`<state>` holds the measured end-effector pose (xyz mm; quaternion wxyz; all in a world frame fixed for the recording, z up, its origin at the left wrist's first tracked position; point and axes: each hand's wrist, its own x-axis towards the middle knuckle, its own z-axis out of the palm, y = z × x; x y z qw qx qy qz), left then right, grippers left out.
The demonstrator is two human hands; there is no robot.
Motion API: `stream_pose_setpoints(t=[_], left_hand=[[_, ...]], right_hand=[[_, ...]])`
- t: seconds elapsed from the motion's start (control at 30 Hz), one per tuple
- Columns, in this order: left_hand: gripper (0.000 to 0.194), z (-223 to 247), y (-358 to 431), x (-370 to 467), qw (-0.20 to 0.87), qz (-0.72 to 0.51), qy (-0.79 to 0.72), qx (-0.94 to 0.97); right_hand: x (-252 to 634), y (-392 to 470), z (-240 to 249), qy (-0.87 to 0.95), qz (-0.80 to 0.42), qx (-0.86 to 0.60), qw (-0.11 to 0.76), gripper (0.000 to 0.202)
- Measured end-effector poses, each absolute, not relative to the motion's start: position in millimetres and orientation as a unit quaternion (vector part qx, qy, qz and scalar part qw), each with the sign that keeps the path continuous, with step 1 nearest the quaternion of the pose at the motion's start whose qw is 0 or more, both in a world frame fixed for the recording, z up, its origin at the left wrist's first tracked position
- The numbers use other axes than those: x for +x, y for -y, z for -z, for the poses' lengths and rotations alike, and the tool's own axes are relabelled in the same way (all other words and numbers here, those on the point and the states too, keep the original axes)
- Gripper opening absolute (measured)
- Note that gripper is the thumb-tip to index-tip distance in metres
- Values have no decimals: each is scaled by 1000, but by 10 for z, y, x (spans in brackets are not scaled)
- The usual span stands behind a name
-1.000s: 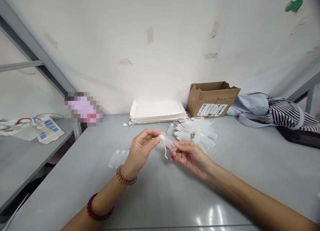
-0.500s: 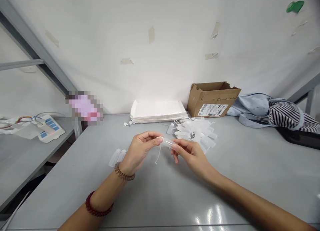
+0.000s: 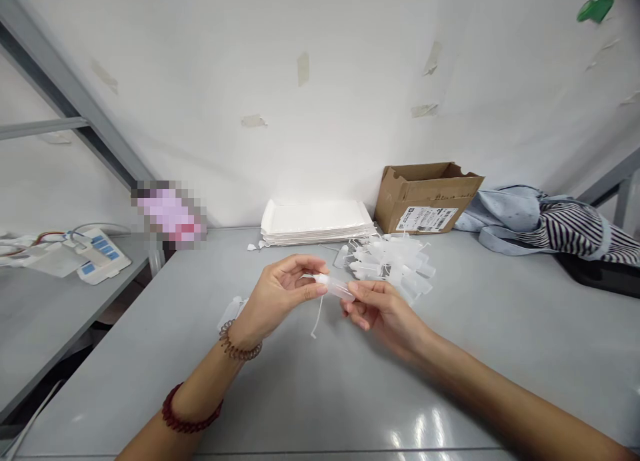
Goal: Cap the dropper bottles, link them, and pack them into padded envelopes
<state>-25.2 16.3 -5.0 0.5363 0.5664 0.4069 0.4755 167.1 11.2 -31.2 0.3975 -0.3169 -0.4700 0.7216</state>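
A small translucent plastic tube with a white cap is held above the table between both hands. My left hand pinches its capped end between thumb and fingers. At the other end, my right hand grips the tube's body. A thin white string hangs down from the capped end. Behind my right hand lies a pile of similar translucent tubes with strings. More of these tubes lie to the left, partly hidden by my left wrist.
A stack of white trays or sheets rests against the wall, beside an open cardboard box. Blue and striped cloth lies at the right over a dark object. A white power strip sits on the left surface.
My left hand has shifted slightly left, covering more of the tubes on the left. The held tube is tilted a little more, and my right fingers have changed position on it.
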Motion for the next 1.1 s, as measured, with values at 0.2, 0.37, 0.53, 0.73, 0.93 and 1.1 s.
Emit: stream_pose_setpoints(t=[0.2,0.37,0.53,0.73,0.93,1.1], left_hand=[[32,62,-164,-225,430,-428,-513,607],[39,88,-156,-206,498,-342,-534,591],[38,86,-156,-190,551,-350,-496,572],[24,98,-120,-159,510,-383,-476,605],[12,107,-65,-125,410,-418,-443,679],[18,84,-89,-133,459,-384,-468,650]], right_hand=[[1659,-56,282,662,-467,-402,427,25],[1648,-42,324,746,-297,-387,454,24],[1666,-49,273,731,-341,-400,434,25],[1693,-103,252,621,-510,-394,446,28],[1712,-185,279,528,-636,-364,430,38],[1691,-135,262,583,-557,-389,445,37]])
